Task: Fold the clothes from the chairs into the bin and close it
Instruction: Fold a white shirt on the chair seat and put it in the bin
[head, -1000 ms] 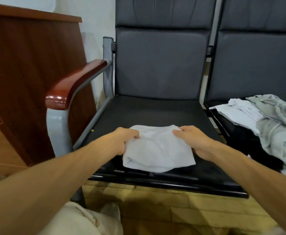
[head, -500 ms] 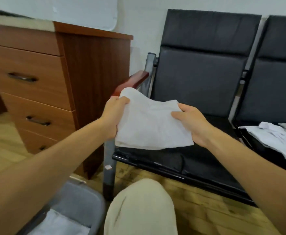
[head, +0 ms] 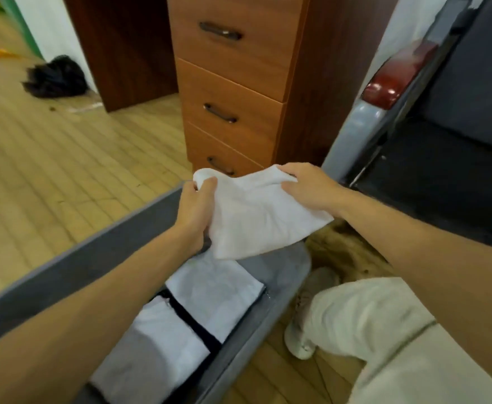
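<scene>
Folded white cloth [head: 262, 217], held in the air above the far end of an open grey fabric bin [head: 93, 258] on the floor. Left hand [head: 196, 211] gripping its left edge, fingers curled round the fabric. Right hand [head: 308, 188] gripping the upper right corner, fingers close together on top. In the bin below, folded white garments [head: 215, 293] and a folded grey garment [head: 131, 363], side by side. Just beyond, a brown wooden drawer unit [head: 233, 91]. To the right, a black padded chair [head: 443, 176] with a red-brown armrest [head: 393, 80]. Pale wooden plank floor [head: 64, 170] all around.
</scene>
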The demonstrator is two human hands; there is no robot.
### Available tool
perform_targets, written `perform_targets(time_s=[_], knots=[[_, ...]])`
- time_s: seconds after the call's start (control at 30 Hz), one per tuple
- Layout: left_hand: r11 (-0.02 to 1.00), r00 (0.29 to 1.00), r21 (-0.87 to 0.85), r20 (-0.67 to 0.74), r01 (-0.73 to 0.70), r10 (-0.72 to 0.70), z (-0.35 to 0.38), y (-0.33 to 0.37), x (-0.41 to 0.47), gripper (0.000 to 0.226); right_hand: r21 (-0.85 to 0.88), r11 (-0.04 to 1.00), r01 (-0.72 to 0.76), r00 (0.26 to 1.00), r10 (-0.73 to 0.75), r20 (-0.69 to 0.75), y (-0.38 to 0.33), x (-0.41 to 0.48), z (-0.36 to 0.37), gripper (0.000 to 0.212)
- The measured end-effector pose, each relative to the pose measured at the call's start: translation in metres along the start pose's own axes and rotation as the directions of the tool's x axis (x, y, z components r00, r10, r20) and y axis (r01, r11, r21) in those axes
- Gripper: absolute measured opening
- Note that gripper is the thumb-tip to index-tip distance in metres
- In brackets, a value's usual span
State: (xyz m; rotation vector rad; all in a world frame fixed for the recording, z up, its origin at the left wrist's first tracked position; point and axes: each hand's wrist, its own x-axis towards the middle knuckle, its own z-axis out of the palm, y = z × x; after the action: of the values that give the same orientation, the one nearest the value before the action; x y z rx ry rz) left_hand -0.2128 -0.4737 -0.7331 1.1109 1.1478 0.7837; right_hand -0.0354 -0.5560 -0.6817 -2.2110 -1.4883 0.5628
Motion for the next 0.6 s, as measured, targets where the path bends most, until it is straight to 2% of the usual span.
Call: perform_targets(time_s=[0.13,0.37,0.47,0.53,0.6], knots=[[0.992,0.993,0.067,-0.062,0.105,-0.101,-0.044,-0.058,0.001,0.022,-0.154,0.987,0.042,0.982,-0.013,0.188,0.003,0.011,0.051,0.045],[0.966,0.959,0.091,-0.173,0.241,-0.223,-0.093,-0.129,0.003,0.012,-0.139,0.987,0.084,0.932,-0.029,0.36,-0.009,0.03,0.124,0.048],[0.914,0.923,0.132,-0.05,0.385,-0.381,-0.103,-0.151,0.005,0.009,-0.091,0.995,-0.027,0.935,0.057,0.349,-0.004,0.041,0.144,0.041],[0.825,0.853,0.278,0.036,0.491,-0.52,-0.106,-0.162,0.001,0.009,-0.132,0.984,-0.123,0.923,0.162,0.349,0.005,0.041,0.15,0.032],[0.727,0.798,0.45,0.052,0.518,-0.601,-0.109,-0.171,-0.001,0.021,-0.186,0.973,-0.139,0.91,0.2,0.364,0.012,0.034,0.148,0.03]])
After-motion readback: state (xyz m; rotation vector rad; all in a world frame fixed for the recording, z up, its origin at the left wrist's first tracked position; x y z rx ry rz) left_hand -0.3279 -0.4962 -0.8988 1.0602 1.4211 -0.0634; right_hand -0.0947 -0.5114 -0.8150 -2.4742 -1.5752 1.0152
